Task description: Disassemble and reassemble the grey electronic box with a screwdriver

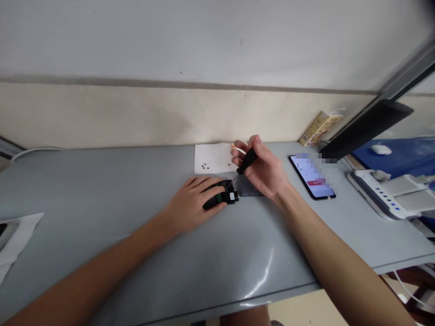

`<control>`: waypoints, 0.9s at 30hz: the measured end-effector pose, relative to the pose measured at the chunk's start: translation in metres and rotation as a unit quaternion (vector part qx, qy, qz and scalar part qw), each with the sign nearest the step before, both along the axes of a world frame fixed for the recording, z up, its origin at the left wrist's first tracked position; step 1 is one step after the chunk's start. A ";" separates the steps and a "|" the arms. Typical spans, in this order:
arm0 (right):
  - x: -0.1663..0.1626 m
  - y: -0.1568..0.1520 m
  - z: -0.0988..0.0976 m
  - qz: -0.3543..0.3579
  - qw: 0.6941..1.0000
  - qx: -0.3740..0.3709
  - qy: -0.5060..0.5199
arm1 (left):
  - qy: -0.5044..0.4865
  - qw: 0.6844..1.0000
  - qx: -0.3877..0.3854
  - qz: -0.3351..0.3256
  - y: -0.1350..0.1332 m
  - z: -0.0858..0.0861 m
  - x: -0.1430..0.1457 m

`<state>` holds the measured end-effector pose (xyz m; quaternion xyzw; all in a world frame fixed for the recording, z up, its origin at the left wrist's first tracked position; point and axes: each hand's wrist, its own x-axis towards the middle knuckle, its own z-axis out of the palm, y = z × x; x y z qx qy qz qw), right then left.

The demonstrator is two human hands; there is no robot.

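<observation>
My left hand (195, 203) lies over a small black device with a green circuit board (231, 197), its fingers wrapped round the casing and pressing it on the desk. A white label shows on the device's right part. My right hand (267, 170) is closed round the black handle of a screwdriver (248, 160), which is tilted. Its thin shaft points down and left to the device; whether the tip sits in a screw cannot be made out. Behind the hands, a white paper sheet (212, 156) bears several tiny dark pieces that look like screws (205, 166).
A grey box (249, 188) sits partly under my right hand on the grey desk (136, 267). To the right are a lit phone (312, 176), a white power strip (377, 194), a yellow carton (320, 129) and a dark monitor (367, 129). Paper (20, 240) lies at far left.
</observation>
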<state>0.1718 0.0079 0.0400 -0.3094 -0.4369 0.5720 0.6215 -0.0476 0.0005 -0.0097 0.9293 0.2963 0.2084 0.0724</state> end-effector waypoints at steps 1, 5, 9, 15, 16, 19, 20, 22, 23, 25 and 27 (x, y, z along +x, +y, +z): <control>-0.002 0.001 -0.004 -0.014 1.000 0.004 -0.026 | -0.002 1.000 -0.004 -0.001 0.000 0.000 0.000; -0.011 0.002 -0.011 -0.047 0.995 0.003 -0.086 | -0.011 1.000 -0.014 0.000 0.000 0.001 0.000; -0.012 0.002 -0.003 -0.039 0.996 -0.003 -0.075 | -0.016 1.000 -0.009 0.000 0.000 0.001 0.001; 0.007 -0.002 0.004 -0.103 0.962 0.067 -0.243 | -0.007 1.000 -0.011 0.006 0.000 0.002 0.001; 0.011 -0.002 0.005 -0.114 0.951 0.075 -0.277 | -0.006 1.000 -0.011 0.006 0.000 0.002 0.001; 0.020 0.001 0.004 -0.184 0.929 0.080 -0.313 | -0.006 1.000 -0.008 0.002 -0.001 0.002 0.001; 0.023 0.003 0.002 -0.219 0.921 0.082 -0.311 | -0.008 1.000 -0.007 0.001 -0.001 0.002 0.001; 0.027 0.007 -0.001 -0.282 0.903 0.087 -0.312 | -0.021 1.000 -0.002 -0.002 -0.002 0.003 0.000; 0.028 0.009 -0.003 -0.302 0.894 0.089 -0.317 | -0.032 0.999 0.000 0.002 -0.002 0.004 0.000; 0.031 0.012 -0.008 -0.320 0.882 0.085 -0.335 | -0.068 0.997 -0.003 0.019 -0.002 0.005 -0.002; 0.031 0.013 -0.012 -0.316 0.879 0.078 -0.348 | -0.122 0.991 -0.012 0.052 -0.001 0.005 -0.003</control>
